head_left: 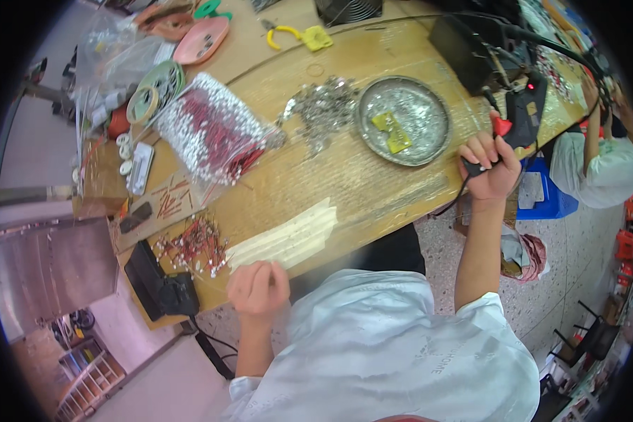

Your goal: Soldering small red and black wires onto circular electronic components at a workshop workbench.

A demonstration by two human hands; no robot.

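My right hand [491, 165] is wrapped round a corded soldering iron [474, 168] with a black handle and a red collar, beside a black soldering station [524, 112] with a small red light. My left hand [259, 288] is closed at the table's front edge; what its fingers hold, if anything, is hidden. Just beyond it lie pale tape strips [288, 235]. To its left is a heap of red wires with white ends [198, 245]. In the middle stands a round metal dish [439, 144] with a yellow sponge [392, 133] in it.
Small metal parts [321, 109] lie heaped left of the dish. A bag of red-and-white wire pieces [214, 126], a pink tray [202, 41] and yellow-handled pliers [281, 35] lie farther back. A black device [163, 285] sits at the left corner. Another person [598, 165] is at right.
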